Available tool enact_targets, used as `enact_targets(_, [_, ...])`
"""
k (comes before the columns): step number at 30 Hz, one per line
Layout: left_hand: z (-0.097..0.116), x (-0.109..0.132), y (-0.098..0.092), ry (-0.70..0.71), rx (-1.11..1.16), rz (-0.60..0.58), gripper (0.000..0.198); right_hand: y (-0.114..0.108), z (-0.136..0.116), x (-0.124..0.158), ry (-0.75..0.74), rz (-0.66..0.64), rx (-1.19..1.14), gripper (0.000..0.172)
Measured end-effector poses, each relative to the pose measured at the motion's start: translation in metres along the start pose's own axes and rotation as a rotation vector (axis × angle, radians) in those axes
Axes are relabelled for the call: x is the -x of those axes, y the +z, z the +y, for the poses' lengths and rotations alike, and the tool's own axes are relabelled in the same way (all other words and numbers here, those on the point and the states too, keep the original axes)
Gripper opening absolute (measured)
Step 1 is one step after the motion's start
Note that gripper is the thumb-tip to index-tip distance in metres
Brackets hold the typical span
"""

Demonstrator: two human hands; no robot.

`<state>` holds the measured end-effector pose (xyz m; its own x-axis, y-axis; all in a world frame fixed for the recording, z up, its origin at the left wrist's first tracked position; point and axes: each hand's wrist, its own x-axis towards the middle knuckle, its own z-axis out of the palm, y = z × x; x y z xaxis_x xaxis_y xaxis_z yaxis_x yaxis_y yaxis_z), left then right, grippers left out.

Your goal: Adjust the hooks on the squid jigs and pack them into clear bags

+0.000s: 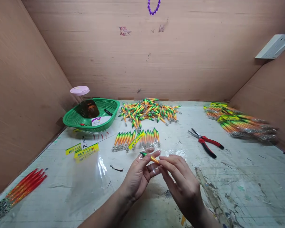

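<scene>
My left hand and my right hand meet low in the middle of the view, both pinching one orange-and-green fishing lure between their fingertips. The lure points up and left, with its green tip sticking out past my left fingers. Clear plastic film lies just beyond my fingers. A row of matching lures with a yellow label across it lies on the worktable just behind. A loose pile of lures sits further back.
A green basket stands at the back left, red-handled pliers right of centre, bagged lures at the far right. Clear bags with yellow labels and red lures lie at the left. Wooden walls enclose the table.
</scene>
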<state>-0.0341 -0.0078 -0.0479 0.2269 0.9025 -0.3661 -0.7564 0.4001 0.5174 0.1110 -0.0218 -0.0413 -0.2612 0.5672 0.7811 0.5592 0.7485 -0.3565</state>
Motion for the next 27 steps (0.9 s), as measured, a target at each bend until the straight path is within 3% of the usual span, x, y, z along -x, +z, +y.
enact_targets(5, [0.005,-0.001,-0.001,-0.002,0.013,0.007,0.023,-0.012,0.003,0.001,0.087,-0.076,0.025,0.028])
enact_targets(12, [0.004,0.002,0.001,0.056,-0.095,-0.027,0.029,-0.02,0.009,0.001,0.078,-0.111,0.064,0.024])
enact_targets(17, [0.002,0.003,0.002,0.0,-0.071,-0.054,0.033,-0.014,0.006,0.003,0.095,-0.116,0.055,0.026])
enact_targets(22, [-0.001,0.004,0.003,-0.059,-0.053,-0.053,0.029,-0.002,0.002,0.009,0.148,0.001,0.032,0.026])
enact_targets(27, [0.003,0.002,0.003,-0.029,-0.013,0.018,0.029,0.002,-0.003,0.011,0.048,-0.031,0.091,0.026])
